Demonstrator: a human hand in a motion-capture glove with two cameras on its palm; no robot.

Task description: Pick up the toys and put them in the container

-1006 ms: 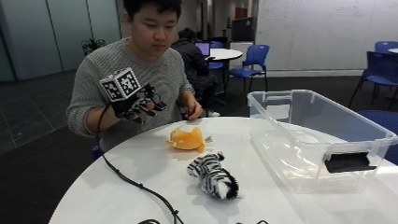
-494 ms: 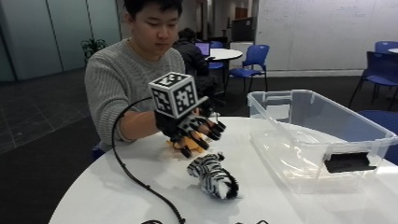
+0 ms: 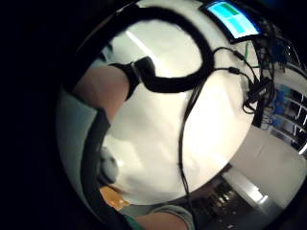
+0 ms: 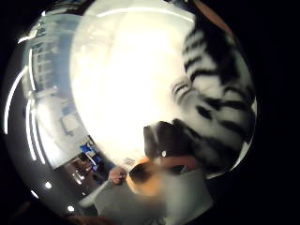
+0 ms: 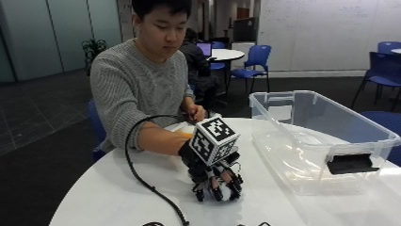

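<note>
My gloved right hand (image 5: 215, 181) is down on the round white table (image 5: 113, 197), its fingers curled round the black-and-white striped zebra toy (image 5: 218, 192), which peeks out between them. The zebra's striped body (image 4: 215, 103) fills much of the thumb side palm view. A bit of the orange toy (image 3: 112, 196) shows beside the palm; in the outside view my forearm hides it. The clear plastic container (image 5: 376, 134) stands open on the table to the right of the hand, apart from it.
The person's bare left hand (image 5: 196, 113) rests at the table's far edge. A lit screen (image 3: 232, 19) and small black items lie near the table's near edge. Blue chairs (image 5: 253, 61) and another table stand behind.
The gloved hand has come from over the orange toy, forward and down onto the zebra toy, and its fingers now curl round it.
</note>
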